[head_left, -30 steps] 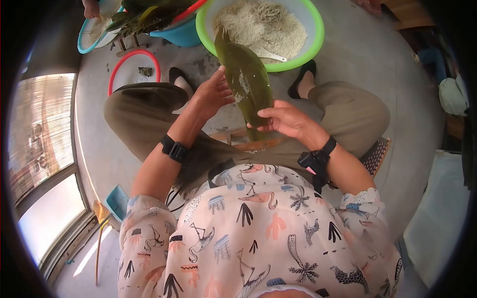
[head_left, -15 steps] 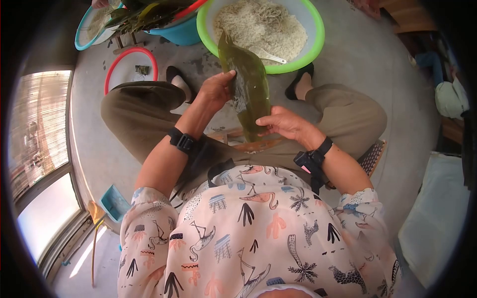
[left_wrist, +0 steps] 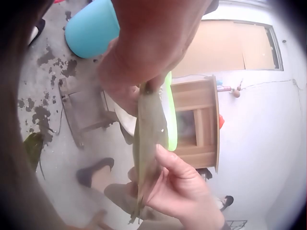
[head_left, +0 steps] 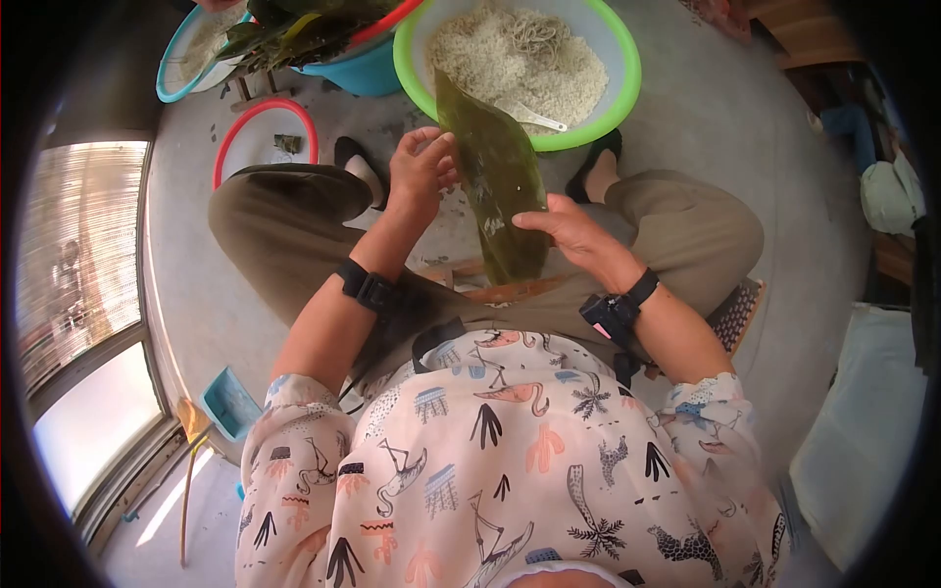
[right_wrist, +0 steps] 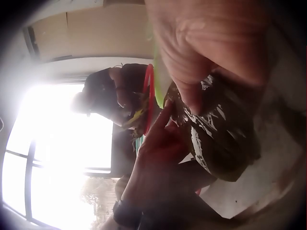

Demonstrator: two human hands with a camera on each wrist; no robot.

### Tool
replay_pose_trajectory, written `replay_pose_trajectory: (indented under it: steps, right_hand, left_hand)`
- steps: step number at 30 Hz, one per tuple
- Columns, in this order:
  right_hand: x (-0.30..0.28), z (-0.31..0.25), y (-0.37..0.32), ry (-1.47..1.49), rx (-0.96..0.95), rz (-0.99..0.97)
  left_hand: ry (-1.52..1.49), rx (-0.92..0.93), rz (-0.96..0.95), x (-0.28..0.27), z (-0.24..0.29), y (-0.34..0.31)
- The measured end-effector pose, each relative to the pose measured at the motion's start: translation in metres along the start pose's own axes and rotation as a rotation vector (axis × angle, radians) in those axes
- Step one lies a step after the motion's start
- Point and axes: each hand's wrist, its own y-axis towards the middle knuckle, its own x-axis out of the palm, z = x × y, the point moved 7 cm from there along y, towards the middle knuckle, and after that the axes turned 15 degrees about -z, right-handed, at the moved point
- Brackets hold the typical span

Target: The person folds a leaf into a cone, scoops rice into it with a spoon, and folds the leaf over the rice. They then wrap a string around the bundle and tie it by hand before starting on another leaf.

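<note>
Broad green bamboo leaves point(head_left: 495, 186), wet and laid together lengthwise, are held up over the lap, tips overlapping the basin's rim. My right hand point(head_left: 580, 235) pinches the lower right edge, its thumb across the face and its fingers behind. On the other side, my left hand point(head_left: 421, 174) has curled fingers at the upper left edge, and its thumb tip meets that edge. In the left wrist view the leaves point(left_wrist: 149, 139) appear edge-on between both hands. Shiny streaks cover the leaf face point(right_wrist: 216, 129) in the right wrist view.
A green-rimmed basin point(head_left: 635, 73) of white rice holds a white spoon point(head_left: 537, 119) and a bundle of string. More leaves point(head_left: 314, 29) lie in the blue tub point(head_left: 363, 71). A red-rimmed basin point(head_left: 218, 157) contains a small wrapped bundle point(head_left: 287, 143). Another person's hand shows at top left.
My left hand has shifted from beneath the leaf edge to its upper left side, fingers more curled. The leaves have come slightly down toward the lap; the right hand keeps its hold.
</note>
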Motion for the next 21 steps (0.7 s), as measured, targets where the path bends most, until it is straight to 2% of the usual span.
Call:
replay_pose_trajectory:
  steps: [4, 7, 9, 15, 21]
  right_hand:
    - [-0.006, 0.002, -0.003, 0.006, 0.038, -0.004]
    - [-0.008, -0.003, -0.005, -0.023, 0.021, -0.021]
    - [-0.007, -0.006, -0.006, -0.034, 0.018, -0.024]
    - [-0.006, -0.01, -0.009, -0.087, 0.028, -0.022]
    - [-0.004, -0.011, -0.009, -0.134, 0.026, -0.031]
  left_hand:
    - [-0.103, -0.001, -0.095, 0.003, 0.005, 0.004]
    - [-0.147, -0.004, -0.071, 0.013, 0.01, 0.0]
    - [-0.162, 0.004, 0.021, 0.008, 0.011, 0.001]
    - [-0.149, -0.02, -0.035, -0.005, 0.006, 0.016]
    - [-0.096, -0.032, 0.017, -0.005, 0.013, 0.018]
